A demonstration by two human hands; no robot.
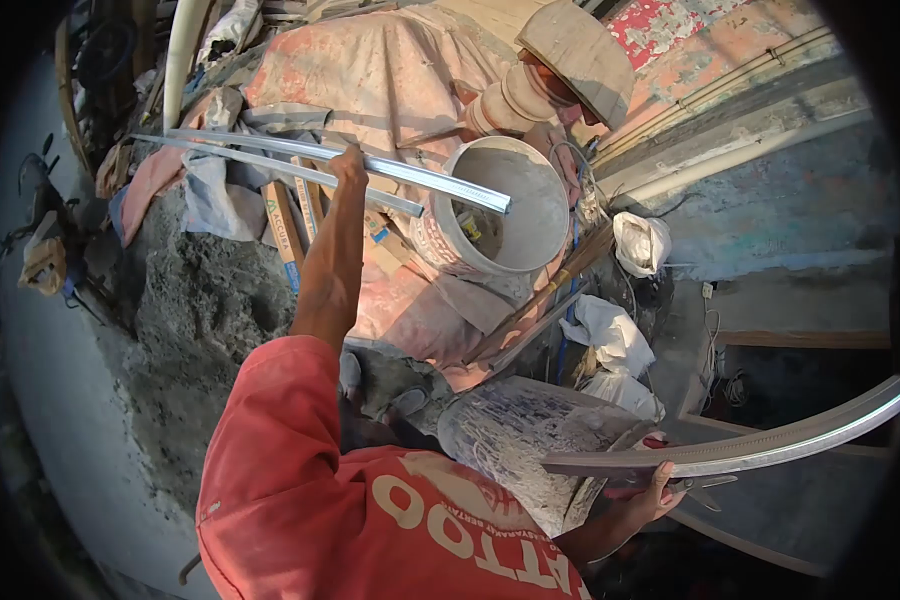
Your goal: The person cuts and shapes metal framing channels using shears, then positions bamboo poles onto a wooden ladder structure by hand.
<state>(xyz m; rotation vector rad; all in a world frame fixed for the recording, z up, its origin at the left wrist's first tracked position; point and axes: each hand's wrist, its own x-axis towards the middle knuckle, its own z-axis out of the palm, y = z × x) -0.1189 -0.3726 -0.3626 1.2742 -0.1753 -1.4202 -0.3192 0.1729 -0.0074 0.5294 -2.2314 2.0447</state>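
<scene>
My left hand (348, 166), at the end of my outstretched arm, is closed on a long shiny metal profile (435, 180), whose end lies over the mouth of a white bucket (440, 232). A second, thinner metal strip (395, 203) runs just below it. At the lower right, my right hand (656, 492) is closed on another metal profile (730, 453), which looks curved, with the thumb on its near edge. A pair of metal snips (708, 482) shows beside the right fingers; whether the hand grips them too is unclear.
Dusty cloth (320, 65) drapes a heap around the bucket. Stacked clay-coloured pots (515, 100) and a wooden board (580, 60) stand behind it. White sacks (610, 335) lie right of centre, near a scraped grey board (510, 435). A motorbike (40, 185) is far left.
</scene>
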